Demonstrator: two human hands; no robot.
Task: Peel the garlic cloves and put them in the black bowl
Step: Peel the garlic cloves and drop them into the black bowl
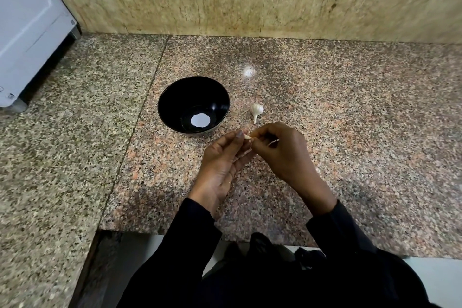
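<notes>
Black sleeves point(190, 245) are reaching over the counter point(350, 107); left hand point(222, 157) and right hand point(282, 150) are both pinching a garlic clove point(248, 136), near the black bowl point(193, 105). Garlic bulb point(257, 110) is lying just beside the bowl.

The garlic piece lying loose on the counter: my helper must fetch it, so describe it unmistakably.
Find the speckled granite counter, then the round black bowl on it. Just right of the bowl, apart from it, lies the small white stemmed garlic piece, untouched by either hand.
</notes>
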